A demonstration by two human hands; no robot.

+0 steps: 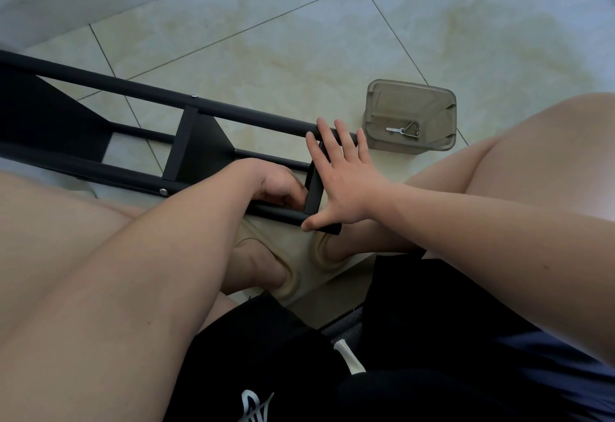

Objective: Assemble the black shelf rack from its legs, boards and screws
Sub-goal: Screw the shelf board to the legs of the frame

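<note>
Here's the rack [199, 155], lying on its side across the glossy, pale tiled floor [299, 38]. It is matte black all over, with round tube legs and thin flat boards.

The right hand [346, 182] is spread wide and flat against the outer face of the end board [314, 192]. Its fingers are straight and apart, with the fingertips up on the upper leg [166, 95] and the thumb pressed near the butt end of the lower leg [283, 215].

Across that board from the right palm, the left hand [283, 187] is tucked inside the frame. Its fingers curl in tight against the board's inner face and the lower leg. Whether they pinch anything I cannot tell, because the knuckles hide it.

Past the left wrist, a small round silver screw [163, 192] sits flush in the lower leg.

Just beyond the right fingertips stands a box [412, 84] of smoky translucent plastic with rounded corners. In its bottom lies a flat little metal wrench [395, 129], with some small hardware beside it.

Beneath both hands, soft beige slippers [289, 281] rest on the tiles.
</note>
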